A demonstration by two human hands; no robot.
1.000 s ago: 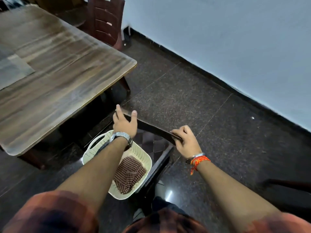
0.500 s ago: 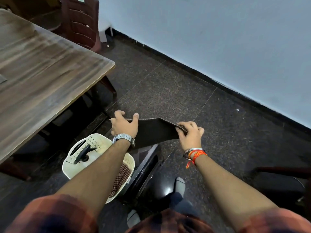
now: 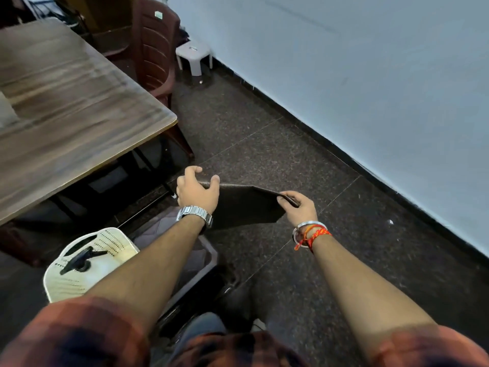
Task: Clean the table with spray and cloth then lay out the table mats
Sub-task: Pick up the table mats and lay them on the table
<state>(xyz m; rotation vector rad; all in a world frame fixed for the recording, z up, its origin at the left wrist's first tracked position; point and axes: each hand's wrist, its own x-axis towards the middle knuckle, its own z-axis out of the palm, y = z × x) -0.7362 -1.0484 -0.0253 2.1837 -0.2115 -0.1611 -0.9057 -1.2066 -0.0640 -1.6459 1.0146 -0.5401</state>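
Note:
A dark woven table mat hangs in the air over the floor, held at its top edge by both hands. My left hand grips its left corner and my right hand grips its right corner. The wooden table lies to the upper left, its near corner about a hand's width from my left hand. A pale mat or cloth edge shows on the table at the far left. Below my left forearm a cream plastic basket sits on a dark chair seat, with a black spray trigger inside.
A brown plastic chair stands at the table's far end, a small white stool behind it by the pale wall. Dark speckled floor spreads to the right. Table legs stand under the near corner.
Both hands have lifted the mat up off the chair seat, and it now hangs higher. My view has swung right and up, and my arm now hides the checked cloth in the basket.

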